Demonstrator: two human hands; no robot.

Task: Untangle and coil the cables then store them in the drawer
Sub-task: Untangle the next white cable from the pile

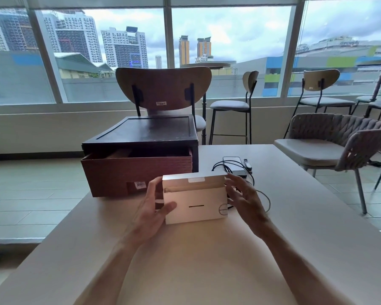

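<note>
**Q:** Head view, centre of frame: what do your hands hold?

**A:** My left hand (154, 203) pinches the left end of a white box (194, 199), thumb on its front face, fingers behind. My right hand (244, 194) lies spread against the box's right end.

**Q:** And the cables?

**A:** The cables (266, 198) lie loose on the table (295, 227), right of centre, behind the box and beside a flat grey device (234, 165). The drawer (136, 172), left of centre, stands pulled out of its dark cabinet (141, 133). I judge the task barely begun: no cable is coiled and none is seen stored. The drawer's inside is largely hidden.
</note>
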